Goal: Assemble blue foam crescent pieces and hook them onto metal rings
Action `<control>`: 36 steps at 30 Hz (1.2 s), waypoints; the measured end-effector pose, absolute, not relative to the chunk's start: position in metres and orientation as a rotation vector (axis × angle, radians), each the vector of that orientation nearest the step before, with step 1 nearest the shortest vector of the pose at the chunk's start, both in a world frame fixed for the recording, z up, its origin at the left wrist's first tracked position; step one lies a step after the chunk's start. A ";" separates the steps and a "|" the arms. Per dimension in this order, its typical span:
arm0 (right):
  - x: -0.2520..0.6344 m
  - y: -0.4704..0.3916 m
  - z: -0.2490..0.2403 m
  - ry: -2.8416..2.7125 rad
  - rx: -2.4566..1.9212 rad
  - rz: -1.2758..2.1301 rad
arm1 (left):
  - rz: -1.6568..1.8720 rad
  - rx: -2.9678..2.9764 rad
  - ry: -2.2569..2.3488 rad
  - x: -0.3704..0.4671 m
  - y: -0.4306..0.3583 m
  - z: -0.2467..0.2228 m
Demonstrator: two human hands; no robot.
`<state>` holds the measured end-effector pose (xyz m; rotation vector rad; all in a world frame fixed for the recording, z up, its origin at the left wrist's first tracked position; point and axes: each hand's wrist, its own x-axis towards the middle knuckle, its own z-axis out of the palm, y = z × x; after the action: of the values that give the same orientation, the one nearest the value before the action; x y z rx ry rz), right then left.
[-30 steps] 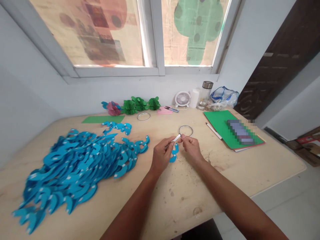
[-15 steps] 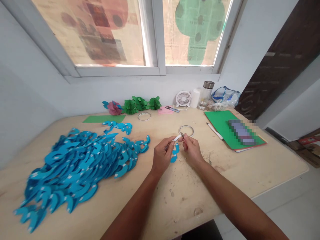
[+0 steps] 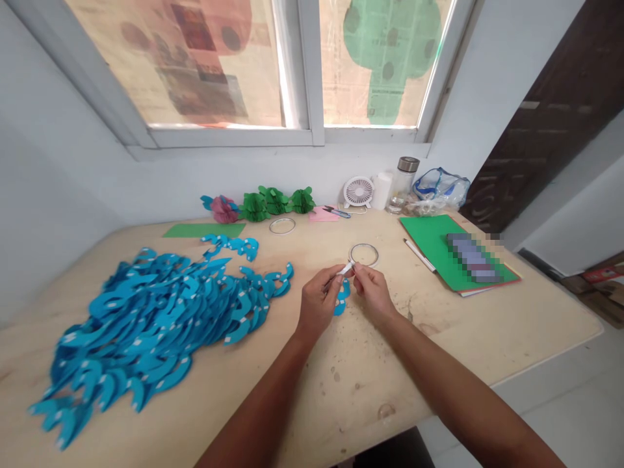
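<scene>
Over the table (image 3: 487, 344), left hand (image 3: 319, 300) is pinching a white strip (image 3: 346, 268); right hand (image 3: 375, 292) is pinching its tip. Blue paper (image 3: 342, 301) is lying between them, a ring (image 3: 364, 245) beyond.

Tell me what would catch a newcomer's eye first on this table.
Probably the big heap of blue pieces, dotted with white squares, on the left of the table. Near the middle, the left hand holds a small white strip, the right hand at its end. At the back, green paper ornaments sit beside a pink one.
</scene>
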<state>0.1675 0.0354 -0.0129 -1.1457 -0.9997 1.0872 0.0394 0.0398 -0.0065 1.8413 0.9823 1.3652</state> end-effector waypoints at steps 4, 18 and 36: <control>0.168 0.036 -0.012 -0.995 -1.152 1.064 | 1.358 1.840 0.995 0.040 0.040 -0.007; 0.169 0.034 -0.011 -1.031 -1.181 0.964 | 1.394 1.781 1.040 0.040 0.039 -0.004; 0.168 0.030 -0.009 -1.258 -1.191 0.873 | 1.370 1.831 1.007 0.041 0.038 -0.008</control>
<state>0.1681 0.0302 -0.0091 -1.1907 -1.2582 0.8735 0.0410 0.0384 -0.0076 1.8314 1.0067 1.3701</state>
